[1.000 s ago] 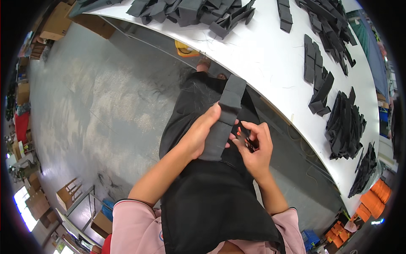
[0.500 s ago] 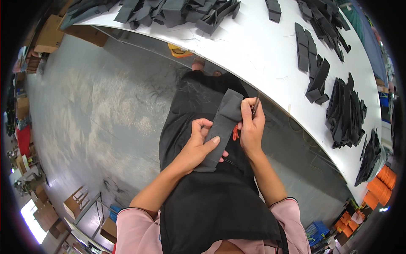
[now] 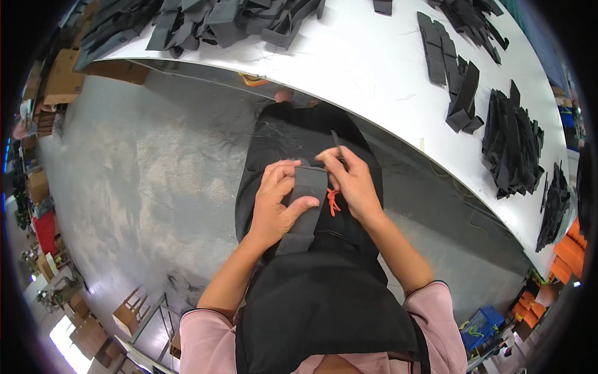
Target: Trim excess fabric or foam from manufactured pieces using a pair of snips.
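Head view: the left hand (image 3: 274,209) grips a flat, dark grey fabric strip (image 3: 303,206) over the lap, thumb across its face and the fingers curled round its far edge. The strip is a long rectangle, matte and stiff-looking like felt or padded webbing, and it runs from the hands down toward the body across the black apron (image 3: 324,299).

The right hand (image 3: 355,181) is closed in a pinch on a thin dark tool (image 3: 336,142) that pokes up past the fingertips; whether it is snips, a pick or something else is too small to tell. An orange cord or handle loop (image 3: 332,202) hangs just beside the strip's right edge, under that hand.

As to progress, this one strip looks to be mid-handling: the tool sits at the strip's upper end, so that end seems to be the part being worked, and the piece has not been set down.

On the white tabletop (image 3: 374,68), smooth and curved by the lens, lie many pieces of the same dark material: a loose heap (image 3: 205,22) at the top left, a short row of flat pieces (image 3: 451,68) at the centre right, and a thick stack (image 3: 514,146) further right. Which of these are finished cannot be told. Loose threads dot the tabletop. Below is a grey concrete floor (image 3: 137,174), with cardboard boxes (image 3: 62,78) at the left.
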The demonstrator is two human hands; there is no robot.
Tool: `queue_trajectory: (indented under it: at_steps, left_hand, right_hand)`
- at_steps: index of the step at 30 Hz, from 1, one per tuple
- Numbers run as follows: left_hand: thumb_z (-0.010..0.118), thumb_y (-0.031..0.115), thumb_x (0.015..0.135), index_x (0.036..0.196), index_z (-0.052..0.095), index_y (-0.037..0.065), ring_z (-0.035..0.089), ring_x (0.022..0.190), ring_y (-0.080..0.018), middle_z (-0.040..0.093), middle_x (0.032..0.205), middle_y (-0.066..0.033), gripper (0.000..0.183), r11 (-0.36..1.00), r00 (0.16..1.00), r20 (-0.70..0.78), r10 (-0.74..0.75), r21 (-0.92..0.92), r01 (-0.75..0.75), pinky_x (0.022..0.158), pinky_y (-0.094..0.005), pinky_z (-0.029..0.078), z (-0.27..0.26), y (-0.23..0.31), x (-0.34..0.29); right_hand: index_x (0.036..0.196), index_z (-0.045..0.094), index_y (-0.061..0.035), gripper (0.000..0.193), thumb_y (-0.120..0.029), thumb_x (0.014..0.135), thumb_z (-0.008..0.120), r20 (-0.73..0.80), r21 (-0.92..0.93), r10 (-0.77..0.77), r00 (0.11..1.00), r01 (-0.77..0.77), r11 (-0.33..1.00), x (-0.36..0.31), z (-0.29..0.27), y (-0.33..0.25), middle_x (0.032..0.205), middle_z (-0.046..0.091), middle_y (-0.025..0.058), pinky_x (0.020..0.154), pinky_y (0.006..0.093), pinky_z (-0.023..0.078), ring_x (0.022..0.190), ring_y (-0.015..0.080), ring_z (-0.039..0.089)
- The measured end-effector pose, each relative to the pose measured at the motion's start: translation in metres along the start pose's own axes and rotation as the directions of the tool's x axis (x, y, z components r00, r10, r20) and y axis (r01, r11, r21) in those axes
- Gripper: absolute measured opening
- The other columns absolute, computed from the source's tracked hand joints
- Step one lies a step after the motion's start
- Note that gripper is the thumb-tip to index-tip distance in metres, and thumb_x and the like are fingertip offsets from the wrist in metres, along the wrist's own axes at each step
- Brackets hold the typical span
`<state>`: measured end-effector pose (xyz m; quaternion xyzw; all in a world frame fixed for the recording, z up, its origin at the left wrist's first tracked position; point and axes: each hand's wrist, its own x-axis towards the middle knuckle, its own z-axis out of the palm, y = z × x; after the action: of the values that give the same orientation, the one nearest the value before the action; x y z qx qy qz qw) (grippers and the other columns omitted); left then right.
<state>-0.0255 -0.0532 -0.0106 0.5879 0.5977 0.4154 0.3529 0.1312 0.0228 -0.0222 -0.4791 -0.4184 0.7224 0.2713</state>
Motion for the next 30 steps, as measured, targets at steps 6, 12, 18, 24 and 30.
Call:
queue_trajectory:
  at_steps: [6,12,18,24,30]
  left_hand:
    - [0.076,0.045,0.066,0.096,0.062,0.000,0.048,0.109,-0.0268,0.056,0.109,-0.0096,0.056,0.975,0.993,0.000,-0.117,-0.189,0.115,0.092,-0.0366,0.039,0.000,-0.004,-0.005]
    - [0.077,0.050,0.061,0.095,0.061,0.000,0.046,0.113,-0.0269,0.055,0.111,-0.0093,0.062,0.965,0.991,0.007,-0.135,-0.225,0.133,0.094,-0.0377,0.037,0.000,0.005,-0.001]
    - [0.078,0.048,0.059,0.094,0.061,0.001,0.045,0.116,-0.0278,0.055,0.108,-0.0095,0.061,0.978,0.992,0.003,-0.125,-0.170,0.123,0.095,-0.0384,0.036,-0.004,0.008,-0.001]
    - [0.078,0.048,0.059,0.094,0.061,0.001,0.045,0.116,-0.0285,0.054,0.109,-0.0094,0.061,0.990,0.998,0.051,-0.047,-0.131,0.054,0.098,-0.0394,0.033,-0.004,0.006,-0.004]
    - [0.077,0.050,0.061,0.097,0.060,0.002,0.043,0.117,-0.0294,0.051,0.117,-0.0112,0.062,0.987,0.996,0.069,-0.061,-0.141,0.071,0.102,-0.0419,0.028,-0.003,0.003,-0.005]
  right_hand:
    - [0.106,0.056,-0.0031,0.035,-0.006,0.074,0.071,-0.018,-0.515,-0.389,0.921,0.324,0.794,-0.058,-0.011,-0.014,0.084,0.058,0.0064,0.061,0.0246,0.047,0.072,0.0143,0.059]
    - [0.099,0.059,-0.0037,0.028,-0.006,0.074,0.071,0.122,-0.655,-0.520,0.846,0.462,0.598,-0.071,-0.016,-0.018,0.081,0.061,0.0077,0.054,0.0265,0.047,0.063,0.0182,0.063]
    - [0.097,0.060,-0.0034,0.025,-0.007,0.074,0.071,0.119,-0.655,-0.557,0.822,0.487,0.579,-0.074,-0.014,-0.018,0.079,0.062,0.0078,0.053,0.0261,0.047,0.063,0.0181,0.063]
    - [0.096,0.061,-0.0034,0.024,-0.006,0.075,0.070,0.118,-0.659,-0.573,0.811,0.496,0.566,-0.071,-0.011,-0.019,0.076,0.063,0.0071,0.052,0.0270,0.046,0.060,0.0197,0.062]
    - [0.094,0.060,0.0002,0.020,0.001,0.076,0.068,0.090,-0.677,-0.496,0.864,0.418,0.605,-0.071,-0.013,-0.018,0.078,0.064,0.0112,0.059,0.0241,0.049,0.066,0.0167,0.064]
